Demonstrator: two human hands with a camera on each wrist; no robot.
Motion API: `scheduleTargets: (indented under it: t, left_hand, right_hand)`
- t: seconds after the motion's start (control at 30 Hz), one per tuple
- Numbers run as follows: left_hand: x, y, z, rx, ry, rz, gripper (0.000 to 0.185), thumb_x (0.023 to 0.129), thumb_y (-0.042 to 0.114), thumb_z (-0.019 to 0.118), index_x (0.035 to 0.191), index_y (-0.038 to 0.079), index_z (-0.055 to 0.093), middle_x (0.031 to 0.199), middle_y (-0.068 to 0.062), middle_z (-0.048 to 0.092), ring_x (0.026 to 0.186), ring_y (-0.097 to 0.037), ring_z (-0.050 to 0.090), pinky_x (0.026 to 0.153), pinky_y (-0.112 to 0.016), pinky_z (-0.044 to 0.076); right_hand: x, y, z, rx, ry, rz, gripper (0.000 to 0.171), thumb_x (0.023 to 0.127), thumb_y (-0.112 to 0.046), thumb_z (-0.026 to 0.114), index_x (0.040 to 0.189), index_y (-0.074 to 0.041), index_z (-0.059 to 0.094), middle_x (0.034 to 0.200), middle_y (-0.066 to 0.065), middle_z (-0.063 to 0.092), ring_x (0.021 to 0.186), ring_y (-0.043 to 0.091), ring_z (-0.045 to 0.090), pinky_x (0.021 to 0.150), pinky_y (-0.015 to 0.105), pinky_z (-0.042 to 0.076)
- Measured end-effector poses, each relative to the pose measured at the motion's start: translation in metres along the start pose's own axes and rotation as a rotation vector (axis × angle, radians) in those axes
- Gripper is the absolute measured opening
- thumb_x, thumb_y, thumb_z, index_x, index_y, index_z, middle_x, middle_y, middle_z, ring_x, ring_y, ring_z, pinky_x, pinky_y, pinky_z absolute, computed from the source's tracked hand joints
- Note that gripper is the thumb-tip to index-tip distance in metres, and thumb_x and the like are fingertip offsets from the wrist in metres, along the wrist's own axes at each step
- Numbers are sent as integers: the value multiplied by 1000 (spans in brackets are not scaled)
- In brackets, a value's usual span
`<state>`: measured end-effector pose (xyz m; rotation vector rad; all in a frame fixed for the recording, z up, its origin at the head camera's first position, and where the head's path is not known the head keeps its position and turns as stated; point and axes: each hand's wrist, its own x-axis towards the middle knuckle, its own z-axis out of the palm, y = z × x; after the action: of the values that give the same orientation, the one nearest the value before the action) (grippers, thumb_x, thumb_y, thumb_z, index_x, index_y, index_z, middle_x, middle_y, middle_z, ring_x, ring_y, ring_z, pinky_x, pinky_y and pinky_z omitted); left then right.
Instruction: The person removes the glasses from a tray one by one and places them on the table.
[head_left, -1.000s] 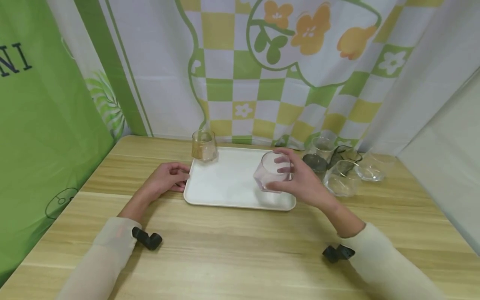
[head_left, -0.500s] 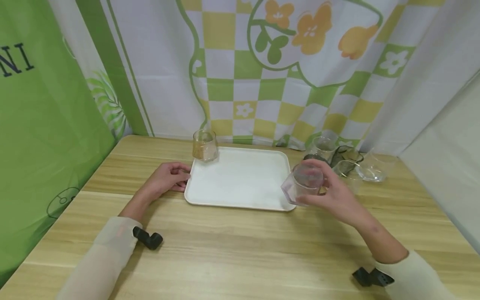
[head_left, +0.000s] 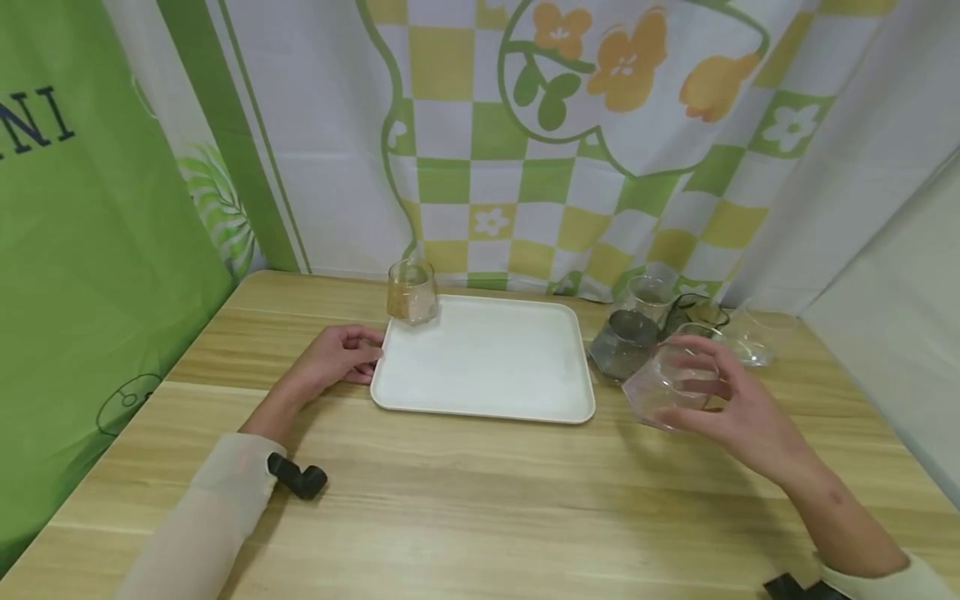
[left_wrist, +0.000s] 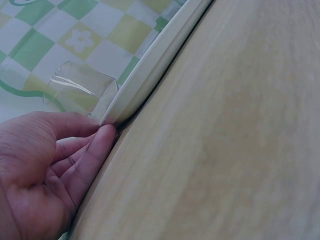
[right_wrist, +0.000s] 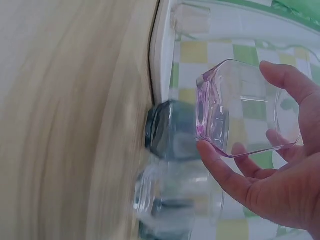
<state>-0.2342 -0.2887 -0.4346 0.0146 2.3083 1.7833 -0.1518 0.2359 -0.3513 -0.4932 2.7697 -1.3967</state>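
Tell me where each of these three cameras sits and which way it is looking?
Head: on the person's head, looking forward and down at the table; shows both forearms, left hand at the tray, right hand holding a pink glass.
Left wrist: low over the table, looking along the left hand at the tray's edge.
Right wrist: looks along the right hand at the pink glass.
Shared: head and right wrist views both show the pink glass and a grey glass.

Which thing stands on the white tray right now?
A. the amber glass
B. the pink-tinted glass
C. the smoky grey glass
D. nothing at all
A: the amber glass stands at the tray's far left corner, while the right hand holds the pink-tinted glass off the tray to its right, beside the grey glass on the table.
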Motion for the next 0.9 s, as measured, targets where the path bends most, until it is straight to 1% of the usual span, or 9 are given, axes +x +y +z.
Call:
scheduleTargets:
  t: [0.07,0.1,0.23,0.3,0.43,0.53,0.7,0.8,0.9]
  left_hand:
    - [0,0,0,2,3,0,39,100,6,66,134,-10,56,97,-14,64,76,-17,64,69,-29,63]
    - [0,0,0,3,5,-1,38,100,6,66,134,-10,56,97,-14,64,76,-17,64,69,-29,63]
    - [0,0,0,8,6,-2,38,100,6,66,134,-10,56,97,-15,64,77,-17,64,69,-28,63]
    - [-1,1,0,12,6,-3,38,100,6,65,134,-10,56,98,-15,64,77,-17,64,69,-28,63]
    - [-1,2,1,15,4,-3,38,100,6,65,134,-10,56,97,-14,64,77,-17,64,69,-28,63]
    - [0,2,1,9,1,-2,39,100,6,66,135,-10,56,95,-13,63,77,-17,64,69,-28,63]
    - [1,3,1,-1,0,-6,38,100,5,66,135,-9,57,94,-11,62,76,-17,64,69,-27,63]
    - [1,3,1,-6,4,-8,38,100,5,66,134,-9,57,93,-11,62,76,-17,64,68,-27,63]
    - [1,1,1,-13,0,-7,38,100,4,66,134,-10,56,93,-11,63,75,-17,64,69,-27,63]
  right_hand:
    - [-4,5,-6,-14,4,13,83,89,-15,84,155,-23,36,144,12,47,115,16,57,80,25,58]
    - [-6,7,-9,-23,5,21,83,89,-15,84,156,-24,35,144,11,46,115,17,57,80,25,58]
    - [-14,14,-22,-57,6,71,83,91,-19,82,157,-28,33,147,11,44,120,26,55,78,27,57]
    - [-17,18,-27,-68,8,87,84,92,-19,81,158,-31,32,148,13,44,120,22,55,78,27,56]
    - [-23,27,-37,-79,16,94,85,92,-17,80,160,-32,30,149,14,43,114,2,54,78,25,56]
    - [-27,35,-44,-94,25,97,86,93,-16,80,160,-33,29,148,7,44,112,-4,52,76,24,55]
    - [-30,50,-57,-114,40,102,85,94,-14,78,161,-32,28,143,-3,45,109,-6,50,74,21,53]
    - [-27,58,-64,-76,52,72,83,94,-6,76,160,-28,30,138,-7,46,107,-5,54,74,19,54]
    - [-26,65,-70,-56,69,55,82,93,-1,75,159,-25,33,133,-15,48,103,-4,58,75,17,54]
